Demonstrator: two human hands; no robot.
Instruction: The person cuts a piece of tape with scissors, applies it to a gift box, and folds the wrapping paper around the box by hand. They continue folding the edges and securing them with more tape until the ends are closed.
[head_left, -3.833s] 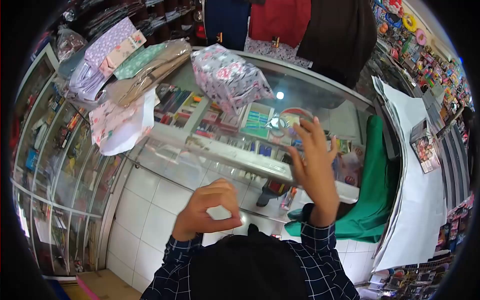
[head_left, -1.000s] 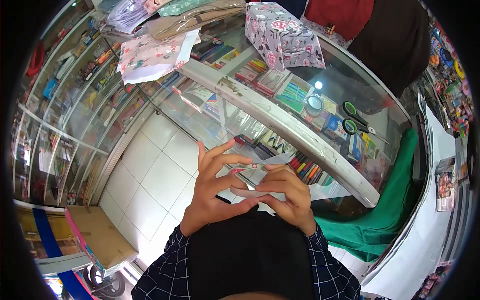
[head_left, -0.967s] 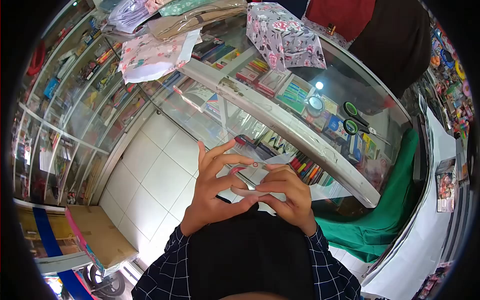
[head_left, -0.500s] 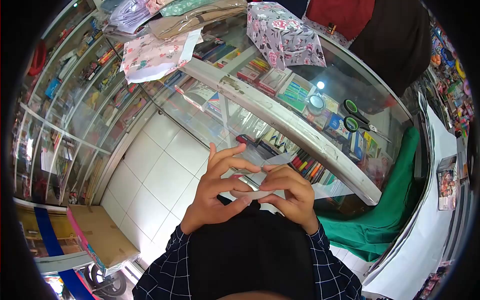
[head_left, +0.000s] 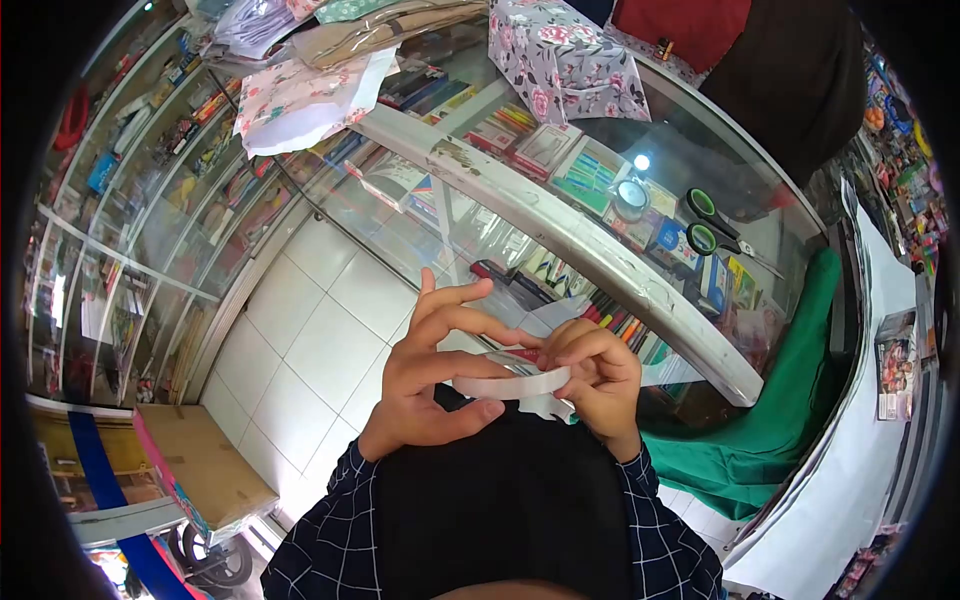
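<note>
A roll of white tape [head_left: 510, 386] is held edge-on in front of my chest. My left hand [head_left: 415, 380] grips its left side between thumb and index finger, the other fingers spread above. At the roll's right end, my right hand [head_left: 603, 378] pinches the edge with thumb and fingertips. A short, crumpled white strip [head_left: 546, 406] hangs below the roll beside my right thumb. Inside the ring shows a bit of red print [head_left: 522, 355].
Before me runs a glass display counter [head_left: 580, 245]. On it are green-handled scissors [head_left: 712, 238], a clear tape roll [head_left: 631, 199], a floral wrapped box [head_left: 570, 65] and floral paper [head_left: 310, 105]. Green cloth [head_left: 740, 455] hangs right; a cardboard box [head_left: 205, 465] stands left.
The tape roll has turned so its broad white side shows more, and a loose white strip now hangs under it. My right hand has shifted slightly right, its fingers more curled.
</note>
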